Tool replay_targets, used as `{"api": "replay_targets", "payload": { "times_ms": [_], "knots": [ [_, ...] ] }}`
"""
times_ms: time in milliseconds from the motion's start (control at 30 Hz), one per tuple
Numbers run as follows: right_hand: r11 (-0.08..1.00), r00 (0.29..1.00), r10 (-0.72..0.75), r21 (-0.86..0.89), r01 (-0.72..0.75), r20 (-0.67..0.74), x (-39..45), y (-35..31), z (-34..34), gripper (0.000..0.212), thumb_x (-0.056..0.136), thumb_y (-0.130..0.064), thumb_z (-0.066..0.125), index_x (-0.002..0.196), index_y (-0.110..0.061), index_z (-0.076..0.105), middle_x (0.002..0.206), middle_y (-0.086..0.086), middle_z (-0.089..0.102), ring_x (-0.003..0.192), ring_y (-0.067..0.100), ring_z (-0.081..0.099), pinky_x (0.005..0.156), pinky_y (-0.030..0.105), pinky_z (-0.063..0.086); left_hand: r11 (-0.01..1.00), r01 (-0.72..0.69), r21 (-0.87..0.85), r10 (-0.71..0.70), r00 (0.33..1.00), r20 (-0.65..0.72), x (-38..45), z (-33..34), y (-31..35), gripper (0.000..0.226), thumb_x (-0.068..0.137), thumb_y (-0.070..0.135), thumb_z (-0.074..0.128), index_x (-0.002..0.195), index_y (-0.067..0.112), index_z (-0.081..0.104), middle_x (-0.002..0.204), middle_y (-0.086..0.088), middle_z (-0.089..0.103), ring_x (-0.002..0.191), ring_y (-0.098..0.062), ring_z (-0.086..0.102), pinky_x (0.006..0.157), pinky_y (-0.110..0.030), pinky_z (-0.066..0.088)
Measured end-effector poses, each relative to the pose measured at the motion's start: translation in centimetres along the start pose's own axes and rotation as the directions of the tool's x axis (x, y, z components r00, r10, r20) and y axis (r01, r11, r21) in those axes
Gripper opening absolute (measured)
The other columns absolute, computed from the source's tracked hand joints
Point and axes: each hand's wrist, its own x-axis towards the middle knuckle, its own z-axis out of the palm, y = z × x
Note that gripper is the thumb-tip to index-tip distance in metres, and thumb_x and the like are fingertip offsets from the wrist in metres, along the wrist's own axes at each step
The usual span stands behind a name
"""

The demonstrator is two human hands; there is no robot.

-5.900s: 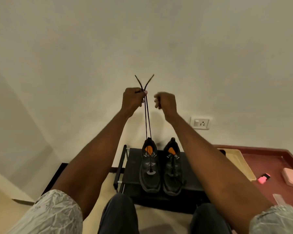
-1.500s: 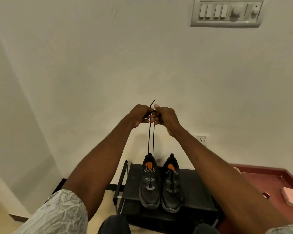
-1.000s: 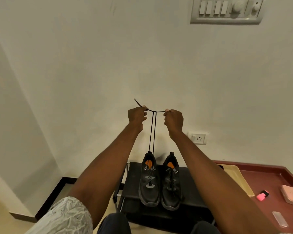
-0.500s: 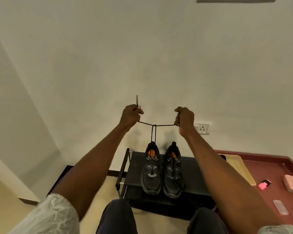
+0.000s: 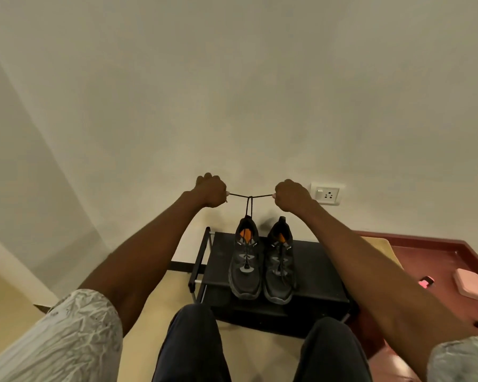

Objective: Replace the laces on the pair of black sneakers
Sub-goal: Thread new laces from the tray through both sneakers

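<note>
Two black sneakers (image 5: 262,267) side by side, left one's lace (image 5: 249,206) taut upward.

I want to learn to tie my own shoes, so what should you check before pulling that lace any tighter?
1. Left hand grips one lace end: ok.
2. Right hand grips the other end: ok.
3. The black lace crosses between the hands, two strands running down to the left sneaker: ok.
4. Both strands look taut, no slack loop hanging: ok.
5. Left sneaker sits flat on the black rack, beside the right sneaker: ok.
6. Lace is threaded through every eyelet: cannot tell, too small to see.
</note>
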Motion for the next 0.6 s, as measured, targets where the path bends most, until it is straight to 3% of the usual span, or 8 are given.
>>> {"api": "replay_targets", "payload": {
  "times_ms": [133,200,267,333,400,467,533,600],
  "knots": [
    [0.963,0.977,0.207,0.189,-0.194,-0.052,-1.1,0.9,2.4,0.021,0.096,-0.009,0.042,0.099,0.003,0.060,0.119,0.019,0.055,0.116,0.037,0.049,0.095,0.038,0.041,0.763,0.304,-0.571,-0.315,0.945,0.083,-0.1,2.6,-1.3,0.033,0.102,0.028,0.049,0.115,0.003,0.067,0.124,-0.013,0.060,0.123,-0.034,0.047,0.100,-0.040,0.037],
    [0.825,0.932,0.361,0.460,-0.329,0.018,-0.8,0.6,3.2,0.025,0.097,-0.004,0.040,0.084,0.005,0.060,0.103,0.016,0.062,0.106,0.035,0.053,0.088,0.034,0.040,0.099,0.272,-0.957,-0.371,0.903,0.218,-0.4,3.8,-0.5,0.019,0.098,0.014,0.056,0.103,0.001,0.069,0.101,-0.008,0.071,0.099,-0.022,0.061,0.089,-0.032,0.042],
    [0.316,0.847,0.491,0.864,-0.392,0.205,-0.5,-0.6,3.8,0.029,0.100,-0.007,0.046,0.079,0.007,0.059,0.082,0.011,0.057,0.078,0.025,0.051,0.066,0.030,0.037,-0.431,0.135,-0.892,-0.321,0.901,0.292,-0.4,5.1,1.1,0.026,0.101,0.009,0.049,0.080,0.005,0.062,0.078,-0.010,0.071,0.071,-0.015,0.060,0.069,-0.024,0.046],
    [-0.342,0.800,0.442,0.900,-0.269,0.406,-0.2,-1.7,4.7,0.032,0.103,-0.012,0.045,0.076,0.004,0.055,0.079,0.012,0.055,0.057,0.016,0.040,0.055,0.026,0.029,-0.710,0.054,-0.702,-0.215,0.932,0.290,-0.1,6.5,2.6,0.043,0.104,0.009,0.035,0.070,0.004,0.060,0.083,-0.020,0.065,0.071,-0.017,0.052,0.061,-0.023,0.038],
    [-0.718,0.820,0.334,0.689,-0.098,0.465,0.1,-2.5,5.7,0.032,0.107,-0.015,0.034,0.078,-0.008,0.047,0.089,0.021,0.062,0.054,0.017,0.046,0.056,0.026,0.033,-0.852,-0.001,-0.524,-0.182,0.938,0.295,0.9,7.3,3.7,0.046,0.103,0.007,0.027,0.074,-0.004,0.060,0.079,-0.024,0.062,0.070,-0.016,0.043,0.062,-0.025,0.037],
    [-0.896,0.809,0.266,0.443,0.007,0.524,1.3,-2.5,6.8,0.034,0.108,-0.021,0.028,0.079,-0.012,0.043,0.093,0.020,0.067,0.079,0.028,0.061,0.074,0.032,0.047,-0.934,-0.074,-0.350,-0.196,0.925,0.326,2.0,7.7,4.6,0.038,0.105,0.007,0.023,0.077,0.002,0.050,0.067,-0.024,0.062,0.070,-0.021,0.049,0.068,-0.030,0.045],
    [-0.946,0.833,0.198,0.324,0.023,0.516,2.2,-2.5,7.1,0.039,0.108,-0.023,0.028,0.073,-0.013,0.042,0.071,0.011,0.061,0.080,0.032,0.065,0.079,0.035,0.051,-0.939,-0.105,-0.328,-0.220,0.916,0.337,3.1,8.0,5.2,0.039,0.107,0.010,0.026,0.072,0.009,0.045,0.058,-0.012,0.053,0.061,-0.022,0.051,0.067,-0.036,0.049],
    [-0.897,0.866,0.173,0.438,-0.058,0.470,3.1,-2.5,7.1,0.038,0.104,-0.021,0.037,0.066,-0.016,0.037,0.049,0.000,0.041,0.046,0.018,0.050,0.051,0.025,0.040,-0.847,-0.029,-0.531,-0.228,0.922,0.313,3.9,7.9,5.4,0.038,0.107,0.017,0.033,0.071,0.013,0.044,0.053,-0.002,0.043,0.045,-0.014,0.039,0.048,-0.027,0.036]
  ]
}}
